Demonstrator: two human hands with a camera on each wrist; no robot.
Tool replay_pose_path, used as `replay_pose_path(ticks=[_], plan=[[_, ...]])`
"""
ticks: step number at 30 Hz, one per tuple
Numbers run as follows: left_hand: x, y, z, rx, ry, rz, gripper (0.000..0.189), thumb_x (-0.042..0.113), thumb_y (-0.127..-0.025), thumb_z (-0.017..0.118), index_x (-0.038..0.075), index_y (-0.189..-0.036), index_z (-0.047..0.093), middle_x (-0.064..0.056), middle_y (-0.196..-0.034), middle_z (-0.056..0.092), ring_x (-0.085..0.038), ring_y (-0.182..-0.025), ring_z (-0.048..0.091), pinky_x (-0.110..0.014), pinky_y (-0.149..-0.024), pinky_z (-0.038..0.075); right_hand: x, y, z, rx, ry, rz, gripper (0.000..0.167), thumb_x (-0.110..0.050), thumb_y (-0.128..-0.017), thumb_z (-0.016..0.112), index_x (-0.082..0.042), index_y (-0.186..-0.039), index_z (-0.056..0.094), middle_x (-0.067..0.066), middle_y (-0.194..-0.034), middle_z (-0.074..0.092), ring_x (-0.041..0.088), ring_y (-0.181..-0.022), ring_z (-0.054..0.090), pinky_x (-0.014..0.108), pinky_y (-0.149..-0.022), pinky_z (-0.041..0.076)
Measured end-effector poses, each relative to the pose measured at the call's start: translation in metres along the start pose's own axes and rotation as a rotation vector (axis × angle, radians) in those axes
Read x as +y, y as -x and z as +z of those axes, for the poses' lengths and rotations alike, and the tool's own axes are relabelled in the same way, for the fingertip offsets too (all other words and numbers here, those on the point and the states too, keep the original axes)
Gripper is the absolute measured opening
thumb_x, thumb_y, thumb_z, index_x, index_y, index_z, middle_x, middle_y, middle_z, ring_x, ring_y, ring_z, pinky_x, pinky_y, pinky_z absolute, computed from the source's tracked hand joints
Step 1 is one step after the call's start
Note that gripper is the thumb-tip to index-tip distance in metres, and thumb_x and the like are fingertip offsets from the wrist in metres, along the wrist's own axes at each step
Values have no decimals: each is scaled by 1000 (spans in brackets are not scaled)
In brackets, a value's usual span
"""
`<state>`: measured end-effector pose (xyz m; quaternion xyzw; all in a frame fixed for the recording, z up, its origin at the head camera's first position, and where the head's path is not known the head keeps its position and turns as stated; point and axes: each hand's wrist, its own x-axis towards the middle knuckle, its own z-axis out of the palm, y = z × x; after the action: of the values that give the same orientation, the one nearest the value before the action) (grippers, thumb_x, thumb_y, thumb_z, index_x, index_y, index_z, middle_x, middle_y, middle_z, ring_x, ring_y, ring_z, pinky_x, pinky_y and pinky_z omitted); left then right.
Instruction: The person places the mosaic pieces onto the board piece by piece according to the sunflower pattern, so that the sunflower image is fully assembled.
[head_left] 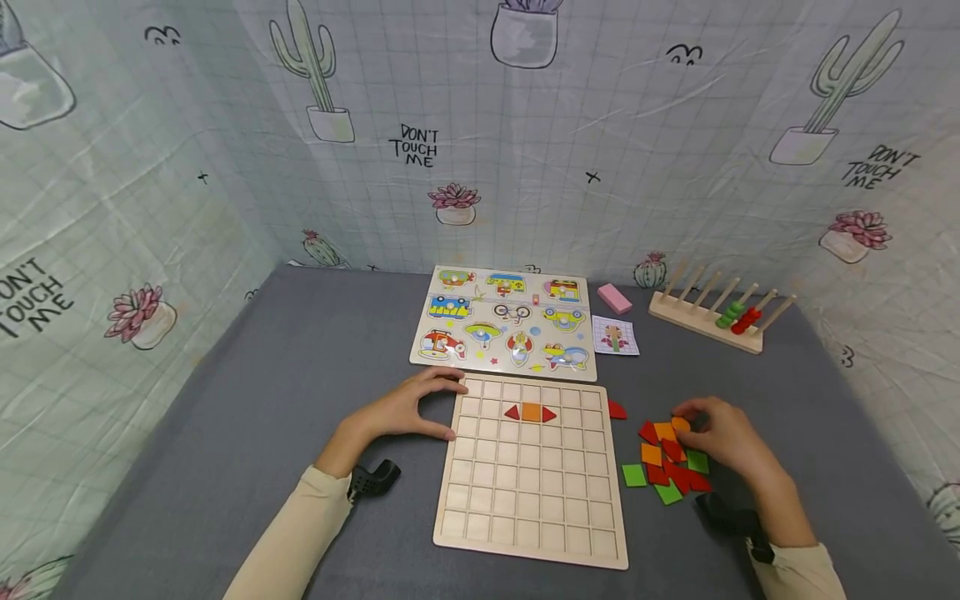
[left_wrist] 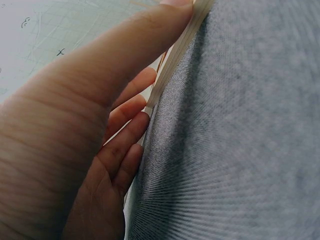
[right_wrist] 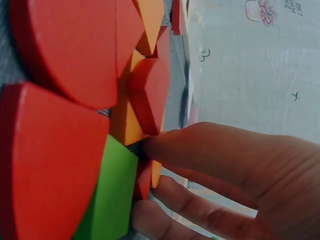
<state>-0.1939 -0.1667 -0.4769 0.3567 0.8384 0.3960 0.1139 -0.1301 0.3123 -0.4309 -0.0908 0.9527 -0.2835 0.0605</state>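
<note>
A pale wooden grid board (head_left: 525,504) lies flat, holding an orange square (head_left: 531,412) between two red triangles (head_left: 550,414) in an upper row. My left hand (head_left: 408,408) rests at the board's upper left edge, thumb and fingers spread; the left wrist view shows the thumb against its side. To the right of the board is a loose pile of red, orange and green blocks. My right hand (head_left: 723,433) reaches into its far side, with thumb and forefinger around an orange block (head_left: 680,423). Red blocks (right_wrist: 55,165) and a green block (right_wrist: 112,192) lie beside the fingers.
Behind the board lies a vehicle picture puzzle (head_left: 502,325). To its right are a pink block (head_left: 615,298) and a small picture card (head_left: 616,337). A peg rack (head_left: 705,321) with green and red beads stands at the back right. Printed cloth walls enclose the grey table.
</note>
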Motion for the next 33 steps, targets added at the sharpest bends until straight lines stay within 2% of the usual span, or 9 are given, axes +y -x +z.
replay_pose_path(ticks=[13, 18, 24, 27, 30, 33], plan=[[2, -1, 0, 0, 1, -2, 66, 29, -75, 86, 14, -133, 60, -5, -147, 42, -27, -139, 35, -51, -112, 28, -2, -1, 2, 36, -5, 13, 25, -4, -83, 74, 9, -103, 67, 18, -92, 61, 14, -60, 51, 27, -52, 44], [1, 0, 0, 2, 0, -2, 66, 29, -75, 86, 14, -133, 60, -5, -148, 41, -27, -139, 35, -51, -112, 28, -12, 1, 2, 60, -7, 6, 25, -5, -83, 74, 8, -103, 67, 18, -95, 61, 12, -56, 50, 26, -50, 43], [1, 0, 0, 0, 1, -3, 66, 29, -74, 87, 14, -133, 60, -5, -148, 41, -27, -139, 35, -52, -112, 28, -29, 0, 10, 37, -24, -9, 26, -5, -83, 73, 7, -105, 67, 19, -97, 60, 15, -60, 48, 26, -50, 42], [1, 0, -1, 0, 6, -5, 66, 29, -74, 87, 14, -133, 60, -5, -148, 41, -27, -139, 35, -52, -112, 28, -35, -2, 15, 28, -17, -26, 25, -3, -82, 74, 6, -105, 68, 20, -99, 60, 16, -64, 50, 28, -54, 46], [1, -1, 0, -1, 6, -11, 66, 28, -74, 87, 15, -133, 60, -5, -148, 41, -27, -139, 35, -51, -112, 28, -42, -4, 20, 18, -11, -42, 25, -3, -81, 75, 5, -104, 69, 22, -103, 61, 21, -72, 55, 37, -63, 52], [1, -1, 0, -4, 6, -18, 66, 29, -74, 87, 15, -133, 60, -4, -148, 41, -26, -139, 34, -51, -112, 28, -49, -5, 25, 7, 1, -58, 26, -5, -81, 76, 3, -105, 70, 21, -106, 61, 23, -80, 55, 42, -70, 52]])
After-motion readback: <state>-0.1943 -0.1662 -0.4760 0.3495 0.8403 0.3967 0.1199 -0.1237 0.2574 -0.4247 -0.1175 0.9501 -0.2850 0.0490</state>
